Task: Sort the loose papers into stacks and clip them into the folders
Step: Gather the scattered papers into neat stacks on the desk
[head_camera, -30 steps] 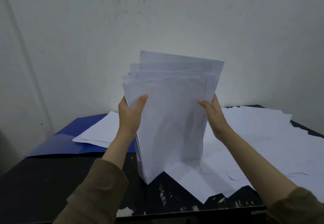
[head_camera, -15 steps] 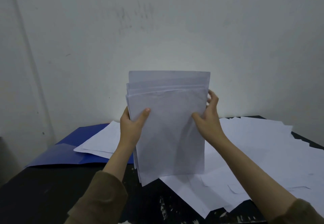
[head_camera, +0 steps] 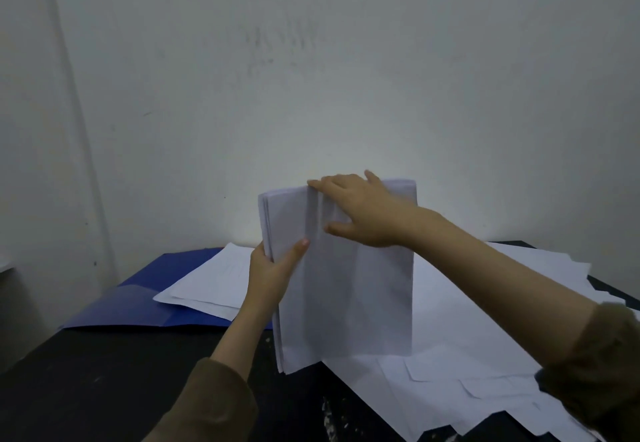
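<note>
Papers (head_camera: 346,285) stand upright, left hand (head_camera: 272,270) gripping, right hand (head_camera: 360,211) spread atop; blue folder (head_camera: 138,303) beside.

The upright stack of papers (head_camera: 349,279) hides the fingers of the left hand (head_camera: 268,273) behind its left edge; only the thumb shows in front. Whether the stack's bottom edge touches the table (head_camera: 104,382) cannot be told. Any print on the sheets is too faint to read. The blue folder (head_camera: 138,299) near the table's far left corner is partly covered by papers. The loose sheets (head_camera: 485,355) run off the right edge, as does the right sleeve (head_camera: 602,369).
</note>
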